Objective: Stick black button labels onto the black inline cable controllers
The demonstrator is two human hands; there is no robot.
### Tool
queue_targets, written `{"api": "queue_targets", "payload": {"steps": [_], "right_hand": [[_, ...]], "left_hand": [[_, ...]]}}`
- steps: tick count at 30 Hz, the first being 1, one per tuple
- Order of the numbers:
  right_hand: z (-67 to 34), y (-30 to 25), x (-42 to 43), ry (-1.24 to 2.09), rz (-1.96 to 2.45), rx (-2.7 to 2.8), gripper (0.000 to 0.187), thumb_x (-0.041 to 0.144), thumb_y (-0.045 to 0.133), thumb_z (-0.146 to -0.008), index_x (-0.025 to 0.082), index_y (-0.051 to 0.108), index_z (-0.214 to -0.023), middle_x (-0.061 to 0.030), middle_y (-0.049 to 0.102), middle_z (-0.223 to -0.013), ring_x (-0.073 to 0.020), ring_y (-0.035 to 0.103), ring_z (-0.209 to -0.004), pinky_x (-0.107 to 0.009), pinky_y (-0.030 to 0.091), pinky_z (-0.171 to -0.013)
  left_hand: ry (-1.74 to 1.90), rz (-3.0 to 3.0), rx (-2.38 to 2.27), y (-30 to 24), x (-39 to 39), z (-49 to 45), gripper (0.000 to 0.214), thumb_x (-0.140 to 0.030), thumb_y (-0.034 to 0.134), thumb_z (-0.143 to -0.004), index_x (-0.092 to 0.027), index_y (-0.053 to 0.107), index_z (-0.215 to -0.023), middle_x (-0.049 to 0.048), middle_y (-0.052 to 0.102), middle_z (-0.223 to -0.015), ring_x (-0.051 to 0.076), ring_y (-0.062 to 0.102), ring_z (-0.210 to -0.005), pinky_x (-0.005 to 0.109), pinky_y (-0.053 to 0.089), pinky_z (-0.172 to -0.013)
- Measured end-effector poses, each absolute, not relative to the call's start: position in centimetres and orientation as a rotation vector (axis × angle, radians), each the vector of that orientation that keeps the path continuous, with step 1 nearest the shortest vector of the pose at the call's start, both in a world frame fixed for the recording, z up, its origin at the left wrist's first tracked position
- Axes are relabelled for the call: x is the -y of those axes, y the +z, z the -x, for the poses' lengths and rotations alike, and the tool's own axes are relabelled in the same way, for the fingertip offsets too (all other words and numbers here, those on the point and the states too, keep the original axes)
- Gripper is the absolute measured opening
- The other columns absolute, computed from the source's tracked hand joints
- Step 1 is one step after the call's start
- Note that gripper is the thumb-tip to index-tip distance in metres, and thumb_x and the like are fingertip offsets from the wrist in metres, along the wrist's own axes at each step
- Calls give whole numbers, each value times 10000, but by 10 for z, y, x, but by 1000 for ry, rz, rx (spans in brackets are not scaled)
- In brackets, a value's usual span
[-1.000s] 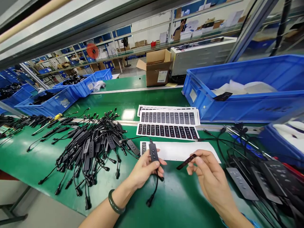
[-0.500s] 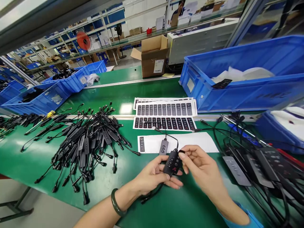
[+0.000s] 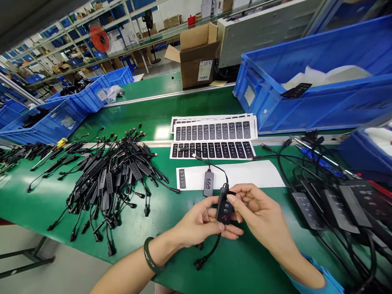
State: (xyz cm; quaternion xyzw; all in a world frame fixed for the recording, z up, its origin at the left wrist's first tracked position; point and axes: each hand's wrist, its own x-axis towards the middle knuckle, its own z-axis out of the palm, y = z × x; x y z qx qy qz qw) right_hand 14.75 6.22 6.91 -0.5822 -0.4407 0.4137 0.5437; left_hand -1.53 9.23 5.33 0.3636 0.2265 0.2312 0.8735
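Note:
My left hand (image 3: 199, 222) is closed around a black inline cable controller (image 3: 221, 199), with its cable running up and a plug end hanging below. Over the controller's face lies a black label sticker (image 3: 226, 210) with round icons and red marks. The thumb and fingers of my right hand (image 3: 260, 212) pinch this sticker near its upper end; whether it is stuck down there is hidden by the fingers. Just beyond my hands, another controller (image 3: 209, 182) with bare button slots rests partly on a white backing sheet (image 3: 232, 177), which carries one label at its left end.
Label sheets (image 3: 214, 150) lie behind the backing sheet. A heap of cabled controllers (image 3: 107, 175) spreads to the left, with a screwdriver (image 3: 62, 143) beside it. More controllers (image 3: 309, 210) are piled right. Blue bins (image 3: 321, 108) and a cardboard box (image 3: 196, 61) stand behind.
The sticker has moved left from beside the controller to over its face, covering the button slots. The controller is turned more upright. The camera view has shifted slightly.

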Motion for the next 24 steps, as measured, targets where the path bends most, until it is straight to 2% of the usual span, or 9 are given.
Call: {"api": "queue_targets", "payload": {"steps": [11, 24], "right_hand": [[-148, 70, -60, 1000, 1401, 1064, 153, 349, 652, -832, 208, 604, -867, 32, 541, -646, -83, 527, -421, -186, 469, -386], [-149, 68, -59, 1007, 1401, 1088, 172, 368, 643, -853, 209, 598, -900, 27, 553, -661, -85, 525, -418, -199, 446, -391]], "left_hand": [[460, -824, -515, 58, -89, 15, 558, -268, 741, -809, -201, 514, -1315, 145, 687, -1081, 264, 711, -966, 387, 552, -863], [471, -824, -506, 57, -90, 16, 535, -255, 734, -815, -201, 525, -1304, 135, 689, -1066, 259, 713, -962, 372, 559, -854]]}}
